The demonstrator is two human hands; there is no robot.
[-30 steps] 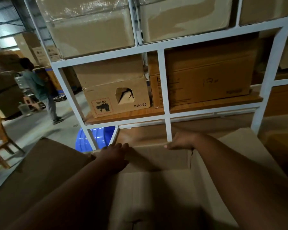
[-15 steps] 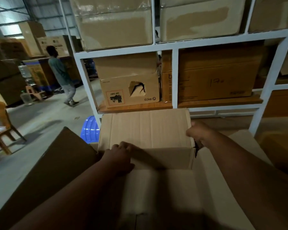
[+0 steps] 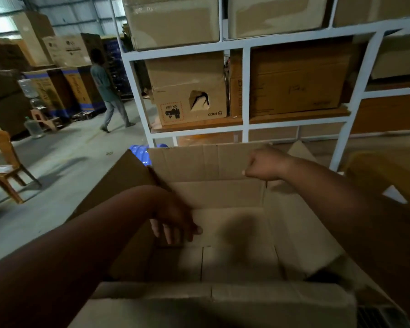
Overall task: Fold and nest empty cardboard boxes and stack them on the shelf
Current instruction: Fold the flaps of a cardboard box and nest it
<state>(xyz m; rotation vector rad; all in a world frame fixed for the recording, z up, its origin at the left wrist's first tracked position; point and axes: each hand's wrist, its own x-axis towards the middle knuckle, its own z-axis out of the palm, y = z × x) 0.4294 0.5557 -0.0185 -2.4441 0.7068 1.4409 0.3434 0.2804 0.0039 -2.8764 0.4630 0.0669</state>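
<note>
Two hands work an open brown cardboard box (image 3: 234,233): left hand (image 3: 175,221) reaches inside, fingers loose; right hand (image 3: 263,165) pinches its far flap. White metal shelf (image 3: 245,95) stands behind, laden with boxes.

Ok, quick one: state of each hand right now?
Left hand: open, fingers hanging loosely inside the open cardboard box, holding nothing.
Right hand: fingers curled at the far flap; whether it grips the flap cannot be told.
</note>
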